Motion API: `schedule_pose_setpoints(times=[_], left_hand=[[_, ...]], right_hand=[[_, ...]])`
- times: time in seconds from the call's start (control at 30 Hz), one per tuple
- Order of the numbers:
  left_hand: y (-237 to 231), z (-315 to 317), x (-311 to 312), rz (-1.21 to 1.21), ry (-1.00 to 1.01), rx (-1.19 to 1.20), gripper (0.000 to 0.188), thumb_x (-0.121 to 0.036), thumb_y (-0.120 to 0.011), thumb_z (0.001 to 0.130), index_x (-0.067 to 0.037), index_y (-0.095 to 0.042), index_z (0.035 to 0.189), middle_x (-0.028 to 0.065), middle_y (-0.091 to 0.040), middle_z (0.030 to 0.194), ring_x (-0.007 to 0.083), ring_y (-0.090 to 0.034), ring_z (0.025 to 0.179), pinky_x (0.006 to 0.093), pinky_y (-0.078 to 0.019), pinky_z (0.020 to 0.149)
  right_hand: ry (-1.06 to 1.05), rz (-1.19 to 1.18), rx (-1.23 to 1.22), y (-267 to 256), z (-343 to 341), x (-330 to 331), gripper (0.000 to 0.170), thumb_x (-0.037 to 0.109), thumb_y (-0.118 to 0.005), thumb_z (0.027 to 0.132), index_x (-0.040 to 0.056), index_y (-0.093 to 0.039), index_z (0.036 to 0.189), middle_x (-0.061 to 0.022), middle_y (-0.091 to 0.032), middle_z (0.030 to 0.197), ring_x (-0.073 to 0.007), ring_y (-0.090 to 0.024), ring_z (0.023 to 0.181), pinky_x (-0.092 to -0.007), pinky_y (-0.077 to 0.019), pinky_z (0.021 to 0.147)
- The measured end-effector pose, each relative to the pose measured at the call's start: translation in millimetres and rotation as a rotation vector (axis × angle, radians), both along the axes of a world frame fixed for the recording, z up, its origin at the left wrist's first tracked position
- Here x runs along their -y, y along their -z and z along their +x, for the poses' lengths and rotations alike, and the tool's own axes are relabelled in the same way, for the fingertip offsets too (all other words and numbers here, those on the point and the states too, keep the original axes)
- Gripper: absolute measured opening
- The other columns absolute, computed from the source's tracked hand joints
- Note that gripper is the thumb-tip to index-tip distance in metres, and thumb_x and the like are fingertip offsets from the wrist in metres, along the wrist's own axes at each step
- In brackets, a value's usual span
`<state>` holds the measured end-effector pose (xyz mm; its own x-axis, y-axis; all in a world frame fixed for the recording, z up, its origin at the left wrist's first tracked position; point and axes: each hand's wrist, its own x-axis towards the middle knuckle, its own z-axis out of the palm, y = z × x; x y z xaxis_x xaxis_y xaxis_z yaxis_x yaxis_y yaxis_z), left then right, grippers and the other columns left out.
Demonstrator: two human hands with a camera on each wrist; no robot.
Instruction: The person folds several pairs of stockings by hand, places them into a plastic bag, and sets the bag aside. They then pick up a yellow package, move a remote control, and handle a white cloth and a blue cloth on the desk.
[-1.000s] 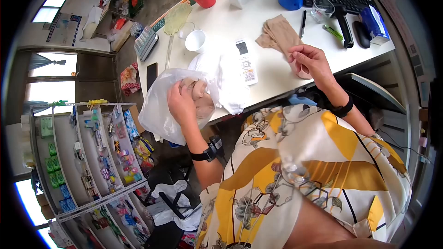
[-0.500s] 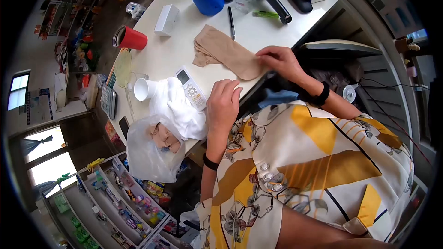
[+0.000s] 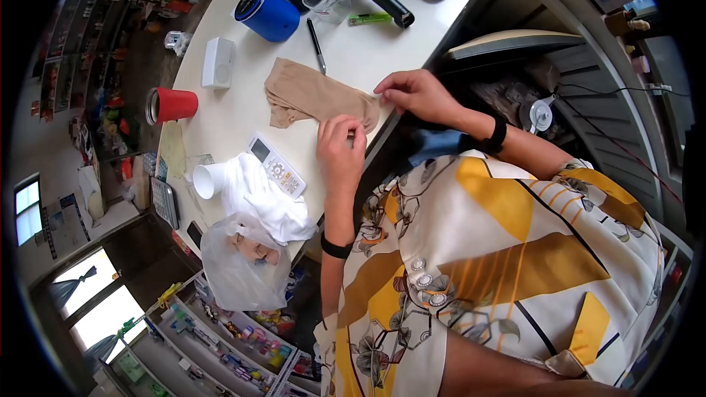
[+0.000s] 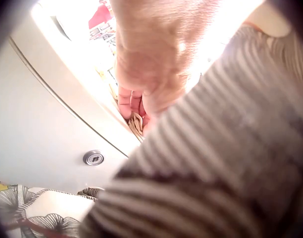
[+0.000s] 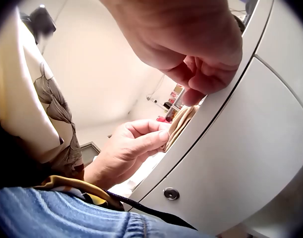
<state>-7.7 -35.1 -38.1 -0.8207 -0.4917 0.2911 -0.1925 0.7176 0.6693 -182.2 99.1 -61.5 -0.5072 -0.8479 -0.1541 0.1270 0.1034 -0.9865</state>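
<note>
A folded tan cloth (image 3: 316,92) lies near the desk's front edge. At its lower edge my left hand (image 3: 340,154) has its fingers bent; the right wrist view shows that left hand (image 5: 126,148) pinching the layered tan edge (image 5: 180,126) between thumb and fingers. My right hand (image 3: 423,97) pinches the cloth's right end, fingertips close together. From the right wrist, the right hand (image 5: 191,49) appears above the layers with its fingers curled, hiding part of its contact. In the left wrist view my left hand (image 4: 149,64) reaches the tan folds (image 4: 135,125).
Left of the cloth are a white remote (image 3: 276,167), white fabric (image 3: 265,198), a white cup (image 3: 209,180) and a plastic bag (image 3: 246,265) with tan items. Behind stand a blue canister (image 3: 268,16), a clear cup (image 3: 326,1), a pen (image 3: 318,48) and a red cup (image 3: 175,105).
My left hand has left the plastic bag and come to the tan cloth's lower edge. My right hand stays by its right end. The head view has swung rightward.
</note>
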Motion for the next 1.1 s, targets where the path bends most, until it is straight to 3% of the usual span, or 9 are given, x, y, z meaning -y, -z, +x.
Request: schedule_pose_setpoints(times=[0.07, 0.17, 0.27, 0.67, 0.77, 0.87, 0.97, 1.0, 1.1], left_hand=[[2, 0, -1, 0.002, -0.005, -0.013, 0.008, 0.001, -0.071, 0.080, 0.000, -0.067, 0.087, 0.0117, -0.068, 0.098, 0.0279, -0.063, 0.091, 0.0357, -0.0527, 0.079], [3, 1, -3, 0.024, -0.026, -0.016, 0.007, 0.000, -0.071, 0.081, 0.000, -0.067, 0.087, 0.0123, -0.068, 0.098, 0.0280, -0.064, 0.091, 0.0357, -0.0528, 0.079], [8, 1, -2, 0.052, -0.041, -0.029, 0.007, 0.000, -0.071, 0.081, 0.000, -0.067, 0.087, 0.0122, -0.068, 0.098, 0.0285, -0.064, 0.091, 0.0358, -0.0529, 0.079], [-4, -1, -15, -0.081, -0.043, 0.015, 0.020, -0.014, -0.077, 0.081, -0.003, -0.066, 0.094, 0.0112, -0.065, 0.096, 0.0315, -0.059, 0.098, 0.0410, -0.0482, 0.087], [2, -4, -14, -0.112, -0.084, -0.022, 0.018, -0.012, -0.075, 0.082, -0.002, -0.065, 0.093, 0.0107, -0.065, 0.094, 0.0285, -0.061, 0.092, 0.0385, -0.0500, 0.081], [11, -4, -9, 0.055, -0.132, -0.068, 0.014, -0.009, -0.071, 0.083, 0.000, -0.065, 0.091, 0.0105, -0.065, 0.090, 0.0251, -0.062, 0.084, 0.0352, -0.0509, 0.075], [1, -1, -9, 0.284, -0.322, -0.127, 0.010, -0.005, -0.068, 0.083, 0.002, -0.063, 0.089, 0.0104, -0.065, 0.086, 0.0226, -0.062, 0.078, 0.0334, -0.0512, 0.071], [-11, 0, -10, 0.177, -0.325, -0.171, 0.008, 0.000, -0.065, 0.079, -0.001, -0.061, 0.086, 0.0113, -0.063, 0.087, 0.0317, -0.059, 0.079, 0.0409, -0.0492, 0.078], [-30, 2, -6, -0.135, -0.200, -0.239, 0.011, 0.002, -0.065, 0.078, -0.002, -0.060, 0.088, 0.0105, -0.063, 0.087, 0.0301, -0.059, 0.080, 0.0404, -0.0486, 0.077]], right_hand=[[-0.006, 0.016, -0.148, -12, 3, -2, 0.014, 0.005, -0.062, 0.094, 0.0015, -0.072, 0.104, -0.0046, -0.070, 0.079, -0.0100, -0.059, 0.063, -0.0268, -0.0502, 0.062], [-0.057, 0.114, -0.586, -20, 6, -2, 0.014, 0.011, -0.068, 0.087, 0.0040, -0.075, 0.099, -0.0122, -0.070, 0.074, -0.0203, -0.063, 0.061, -0.0338, -0.0514, 0.063], [-0.012, 0.186, -0.768, -20, 12, 1, 0.020, 0.019, -0.069, 0.082, 0.0082, -0.077, 0.097, -0.0169, -0.070, 0.078, -0.0337, -0.068, 0.073, -0.0389, -0.0550, 0.070], [-0.041, 0.131, -0.448, -20, 26, 10, 0.021, 0.019, -0.068, 0.086, 0.0104, -0.078, 0.102, -0.0155, -0.074, 0.087, -0.0289, -0.071, 0.077, -0.0361, -0.0557, 0.074], [-0.074, 0.112, -0.421, -19, 25, 12, 0.021, 0.017, -0.068, 0.086, 0.0101, -0.078, 0.104, -0.0164, -0.074, 0.087, -0.0277, -0.071, 0.076, -0.0351, -0.0550, 0.073], [-0.039, 0.089, -0.481, -11, 25, 13, 0.020, 0.016, -0.068, 0.086, 0.0087, -0.077, 0.103, -0.0170, -0.073, 0.087, -0.0278, -0.070, 0.074, -0.0348, -0.0543, 0.072], [-0.080, 0.137, -0.472, -16, 21, 10, 0.020, 0.016, -0.067, 0.087, 0.0078, -0.077, 0.102, -0.0165, -0.073, 0.085, -0.0271, -0.069, 0.072, -0.0345, -0.0539, 0.072], [-0.091, 0.149, -0.466, -18, 20, 9, 0.020, 0.015, -0.067, 0.087, 0.0073, -0.077, 0.102, -0.0165, -0.073, 0.084, -0.0265, -0.068, 0.071, -0.0344, -0.0539, 0.072], [-0.106, 0.140, -0.429, -19, 19, 5, 0.020, 0.015, -0.067, 0.087, 0.0061, -0.076, 0.103, -0.0169, -0.072, 0.083, -0.0245, -0.068, 0.071, -0.0340, -0.0539, 0.072]])
